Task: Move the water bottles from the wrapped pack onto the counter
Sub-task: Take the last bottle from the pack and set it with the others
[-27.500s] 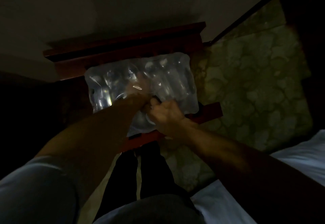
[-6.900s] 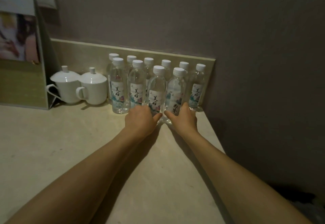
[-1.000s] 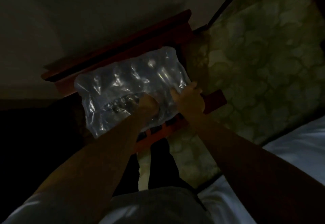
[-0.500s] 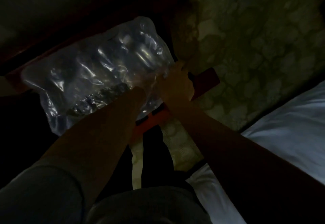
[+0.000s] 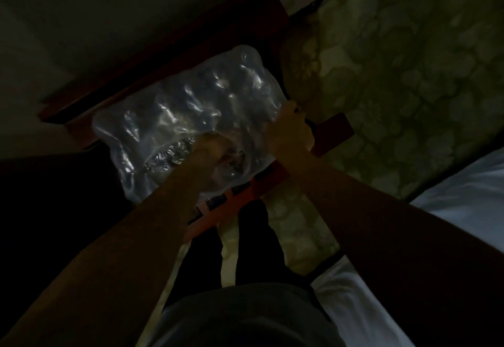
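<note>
A: Our left hand (image 5: 215, 150) is pushed in through the torn opening of the wrapped pack (image 5: 188, 117). Its fingers are under the plastic film, so we cannot tell whether they are closed on a bottle.

B: And our right hand (image 5: 290, 131) is at the pack's right edge, fingers curled down over the film, holding it.

A: The water bottles (image 5: 229, 93) show only as glints and rounded shapes through the wrap; the light is poor. The pack lies on a dark red wooden stand (image 5: 331, 132) beside patterned carpet (image 5: 409, 74), with white bedding (image 5: 463, 183) to our right.

B: The counter is out of view. For this step we judge it best to pin the pack with the right hand and draw one bottle straight out through the tear.

A: Agreed. Film that slack could snag a cap, so we go by feel.
</note>
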A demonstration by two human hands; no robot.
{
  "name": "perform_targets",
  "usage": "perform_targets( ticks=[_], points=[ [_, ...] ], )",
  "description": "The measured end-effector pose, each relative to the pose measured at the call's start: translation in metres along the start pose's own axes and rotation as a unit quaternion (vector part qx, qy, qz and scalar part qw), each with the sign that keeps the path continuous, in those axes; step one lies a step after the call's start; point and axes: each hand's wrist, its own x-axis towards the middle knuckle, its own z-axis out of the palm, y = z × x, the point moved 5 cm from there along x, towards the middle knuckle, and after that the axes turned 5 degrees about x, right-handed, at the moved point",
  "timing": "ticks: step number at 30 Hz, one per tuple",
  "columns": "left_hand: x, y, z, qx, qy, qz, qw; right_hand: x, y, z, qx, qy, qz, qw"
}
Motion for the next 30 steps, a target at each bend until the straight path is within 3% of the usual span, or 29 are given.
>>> perform_targets(
  ticks=[3,8,12,20,23,25,27,30],
  points=[
    [-0.018,0.000,-0.015,-0.074,0.012,0.015,0.997,-0.006,-0.001,-0.001,0.012,0.003,0.006,1.000],
    [-0.049,-0.012,-0.041,-0.017,0.002,0.029,0.999,-0.017,-0.001,-0.002,0.052,-0.042,0.013,0.998],
    [-0.083,-0.030,-0.048,-0.123,-0.081,-0.002,0.989,-0.030,-0.001,-0.001,0.055,-0.075,0.029,0.995],
    [-0.138,-0.042,-0.062,-0.067,-0.086,0.018,0.994,-0.104,-0.034,-0.016,-0.013,0.069,-0.028,0.997],
    [-0.160,-0.039,-0.068,-0.073,-0.095,0.041,0.992,-0.133,-0.042,-0.004,0.054,-0.039,0.021,0.998],
    [-0.174,-0.043,-0.074,-0.084,-0.118,0.055,0.988,-0.156,-0.041,0.010,0.206,-0.156,0.112,0.960],
    [-0.188,-0.049,-0.081,-0.101,-0.144,0.067,0.982,-0.180,-0.041,0.016,0.312,-0.225,0.168,0.908],
    [-0.205,-0.058,-0.094,-0.105,-0.153,0.087,0.979,-0.197,-0.042,0.020,0.370,-0.264,0.141,0.879]
  ],
)
